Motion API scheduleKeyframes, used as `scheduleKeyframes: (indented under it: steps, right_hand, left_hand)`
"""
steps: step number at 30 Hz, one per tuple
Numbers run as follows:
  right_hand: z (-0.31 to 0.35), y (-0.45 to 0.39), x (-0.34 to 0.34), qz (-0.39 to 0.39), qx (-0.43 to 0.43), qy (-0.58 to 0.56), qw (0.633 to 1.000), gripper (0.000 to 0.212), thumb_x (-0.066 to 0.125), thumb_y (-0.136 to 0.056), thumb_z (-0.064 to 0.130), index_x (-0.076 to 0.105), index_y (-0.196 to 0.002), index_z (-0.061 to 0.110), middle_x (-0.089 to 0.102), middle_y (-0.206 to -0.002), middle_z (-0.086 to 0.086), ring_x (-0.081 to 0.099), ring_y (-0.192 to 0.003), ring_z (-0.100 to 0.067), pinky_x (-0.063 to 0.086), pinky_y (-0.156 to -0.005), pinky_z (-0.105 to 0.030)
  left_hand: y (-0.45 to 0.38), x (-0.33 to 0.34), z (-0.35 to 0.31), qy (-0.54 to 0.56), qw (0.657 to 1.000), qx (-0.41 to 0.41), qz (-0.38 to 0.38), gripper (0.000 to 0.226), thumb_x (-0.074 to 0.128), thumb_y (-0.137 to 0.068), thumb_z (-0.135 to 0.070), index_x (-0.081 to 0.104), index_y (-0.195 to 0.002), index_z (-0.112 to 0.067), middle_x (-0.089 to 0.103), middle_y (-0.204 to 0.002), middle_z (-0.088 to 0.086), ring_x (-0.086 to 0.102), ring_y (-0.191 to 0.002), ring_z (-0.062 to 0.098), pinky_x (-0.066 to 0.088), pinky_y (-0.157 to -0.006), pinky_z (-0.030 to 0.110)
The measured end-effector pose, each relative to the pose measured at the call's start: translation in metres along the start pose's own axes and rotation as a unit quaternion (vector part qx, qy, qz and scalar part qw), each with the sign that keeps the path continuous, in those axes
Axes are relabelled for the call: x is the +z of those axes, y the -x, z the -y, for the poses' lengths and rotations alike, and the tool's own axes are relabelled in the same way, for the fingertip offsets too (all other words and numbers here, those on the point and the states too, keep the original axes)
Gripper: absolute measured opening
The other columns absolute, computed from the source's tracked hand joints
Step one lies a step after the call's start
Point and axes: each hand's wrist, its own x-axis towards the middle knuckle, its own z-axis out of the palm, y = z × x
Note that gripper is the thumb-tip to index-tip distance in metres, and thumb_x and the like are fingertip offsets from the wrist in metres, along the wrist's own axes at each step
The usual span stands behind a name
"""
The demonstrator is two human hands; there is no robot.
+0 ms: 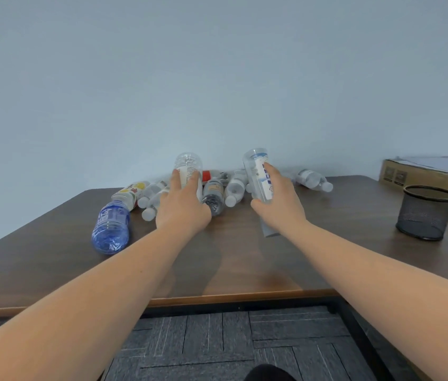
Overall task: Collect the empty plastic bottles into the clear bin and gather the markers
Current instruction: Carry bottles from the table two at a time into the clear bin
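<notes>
Blue bottle (110, 229): laid on its side on the table (327, 243), left of centre, not yet collected.
Left hand (183, 207): closed around a clear bottle (188, 167), raised base-up from the pile (225, 188) at centre.
Right hand (275, 204): wrapped around a labelled bottle (258, 174), likewise lifted, apparently for carrying to a bin.
Mesh cup (424, 213): stood at right, likely for markers.
Clear bin, markers: not seen.

Empty plastic bottles lie scattered along the table's (245, 259) far edge. A blue-tinted bottle (110, 228) lies on its side nearest the left edge, beside a yellow-labelled bottle (130, 192). Two clear bottles are held raised, bases up: a white-labelled bottle (189, 167) and a blue-printed bottle (258, 174). Another clear bottle (315, 180) lies further right.
</notes>
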Motion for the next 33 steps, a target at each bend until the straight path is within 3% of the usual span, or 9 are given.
scheduleKeyframes:
  steps: [4,7,13,20,23,28,33]
  right_hand:
    - [-0.012,0.007,-0.042,-0.029,0.012,-0.009,0.999,0.065,0.057,-0.068,0.029,0.038,-0.130,0.030,0.058,-0.104,-0.001,0.055,-0.095,-0.024,0.052,-0.075,-0.044]
    - [-0.028,0.017,-0.079,-0.062,0.032,0.007,0.998,0.072,0.061,-0.072,0.020,0.035,-0.139,0.026,0.053,-0.111,-0.002,0.052,-0.098,-0.022,0.051,-0.080,-0.042]
    - [-0.077,0.047,-0.163,-0.121,0.068,0.053,0.989,0.068,0.053,-0.062,0.029,0.040,-0.129,0.031,0.057,-0.105,-0.004,0.057,-0.088,-0.025,0.051,-0.068,-0.036]
    - [-0.147,0.113,-0.287,-0.194,0.156,0.134,0.959,0.081,0.062,-0.079,0.021,0.022,-0.148,0.029,0.042,-0.139,-0.007,0.049,-0.119,-0.025,0.046,-0.091,-0.036]
    - [-0.181,0.151,-0.334,-0.212,0.214,0.167,0.939,0.080,0.061,-0.083,0.021,0.018,-0.149,0.034,0.037,-0.141,-0.007,0.047,-0.116,-0.025,0.043,-0.082,-0.031]
    - [-0.240,0.216,-0.391,-0.235,0.289,0.195,0.907,0.079,0.062,-0.082,0.027,0.019,-0.148,0.033,0.042,-0.133,-0.008,0.051,-0.111,-0.028,0.050,-0.091,-0.046]
    - [-0.294,0.277,-0.420,-0.210,0.380,0.208,0.876,0.083,0.062,-0.082,0.021,0.015,-0.149,0.035,0.040,-0.135,-0.008,0.053,-0.108,-0.027,0.053,-0.084,-0.043]
  left_hand:
    - [0.004,0.009,-0.039,0.010,0.999,0.044,0.003,0.071,0.048,-0.089,-0.029,0.013,-0.150,-0.038,-0.004,-0.160,-0.001,0.030,-0.134,0.038,0.035,-0.103,0.043]
    - [0.011,0.020,-0.079,0.033,0.996,0.084,0.008,0.071,0.049,-0.089,-0.025,0.014,-0.149,-0.038,-0.002,-0.160,0.001,0.029,-0.134,0.040,0.034,-0.103,0.043]
    - [0.042,0.049,-0.180,0.071,0.980,0.183,0.034,0.070,0.048,-0.087,-0.023,0.016,-0.148,-0.038,-0.001,-0.160,0.002,0.033,-0.130,0.041,0.037,-0.098,0.043]
    - [0.104,0.092,-0.304,0.125,0.940,0.303,0.095,0.068,0.046,-0.089,-0.025,0.016,-0.149,-0.038,-0.001,-0.160,0.000,0.026,-0.134,0.041,0.038,-0.098,0.045]
    - [0.136,0.113,-0.355,0.128,0.922,0.347,0.116,0.069,0.048,-0.090,-0.026,0.014,-0.150,-0.037,-0.002,-0.160,-0.002,0.029,-0.131,0.038,0.039,-0.096,0.043]
    - [0.195,0.157,-0.427,0.129,0.881,0.424,0.167,0.070,0.050,-0.090,-0.029,0.014,-0.150,-0.036,-0.002,-0.159,-0.002,0.033,-0.127,0.036,0.040,-0.091,0.040]
    - [0.247,0.209,-0.473,0.098,0.845,0.477,0.222,0.073,0.051,-0.088,-0.030,0.012,-0.150,-0.033,0.000,-0.158,0.002,0.037,-0.122,0.037,0.039,-0.090,0.040]
